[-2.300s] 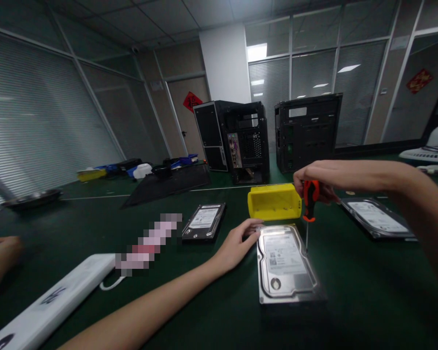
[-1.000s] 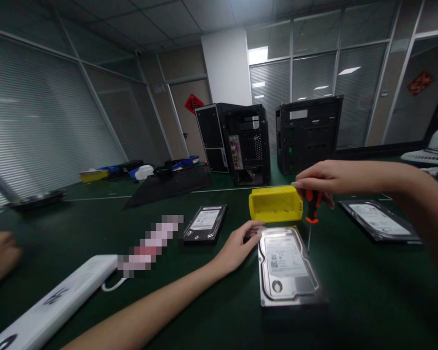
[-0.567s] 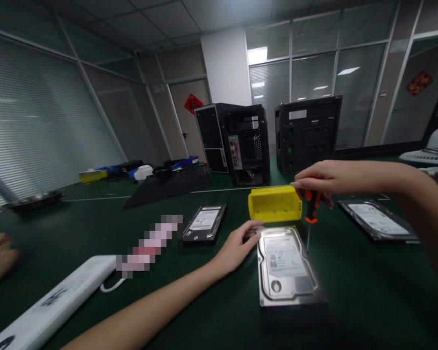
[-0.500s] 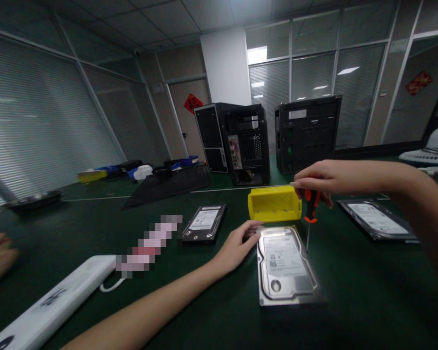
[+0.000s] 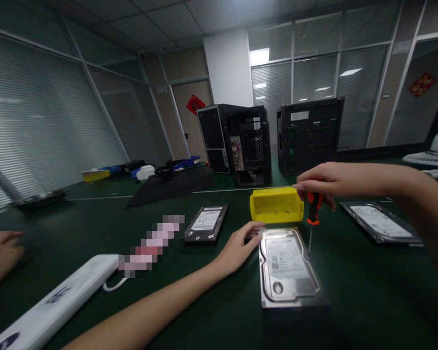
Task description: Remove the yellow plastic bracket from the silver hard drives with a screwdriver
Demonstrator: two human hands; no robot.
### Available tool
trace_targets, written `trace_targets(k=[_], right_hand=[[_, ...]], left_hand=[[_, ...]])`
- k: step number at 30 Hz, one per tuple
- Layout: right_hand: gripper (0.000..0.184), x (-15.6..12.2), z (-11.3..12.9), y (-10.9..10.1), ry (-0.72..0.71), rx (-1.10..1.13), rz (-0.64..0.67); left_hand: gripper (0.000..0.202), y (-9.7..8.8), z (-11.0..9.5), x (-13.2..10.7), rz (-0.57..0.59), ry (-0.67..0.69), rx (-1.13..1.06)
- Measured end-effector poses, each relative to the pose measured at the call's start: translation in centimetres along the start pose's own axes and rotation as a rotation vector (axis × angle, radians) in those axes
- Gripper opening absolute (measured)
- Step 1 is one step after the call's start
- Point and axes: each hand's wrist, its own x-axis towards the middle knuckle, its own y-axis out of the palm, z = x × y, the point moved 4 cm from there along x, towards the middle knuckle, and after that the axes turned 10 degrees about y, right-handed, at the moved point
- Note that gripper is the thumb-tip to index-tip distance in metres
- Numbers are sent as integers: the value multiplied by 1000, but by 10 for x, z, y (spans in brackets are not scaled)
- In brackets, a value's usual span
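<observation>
Office room used as a computer repair and teardown workshop.
Glass partition walls (image 5: pixel 314 82) with closed blinds (image 5: pixel 32 121) and a panelled ceiling (image 5: pixel 160 19) with recessed lights mark an office; a green-covered desk (image 5: pixel 368 291) carries two opened tower PC cases (image 5: pixel 241 143), several bare hard drives (image 5: pixel 288 267), a yellow parts bin (image 5: pixel 276 206) and a detached black side panel (image 5: pixel 171 182), marking bench work on computers.

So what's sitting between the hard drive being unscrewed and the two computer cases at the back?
In the head view, an open yellow plastic box sits there, just behind the hard drive.
</observation>
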Motion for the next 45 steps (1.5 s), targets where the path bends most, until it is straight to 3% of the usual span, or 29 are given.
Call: trace_targets(k=[25, 45], right_hand=[[27, -1, 2, 0, -6, 25, -5], [35, -1, 7, 3, -40, 91, 57]], left_hand=[[31, -1, -1, 1, 0, -28, -3], [32, -1, -1, 1, 2, -11, 4]])
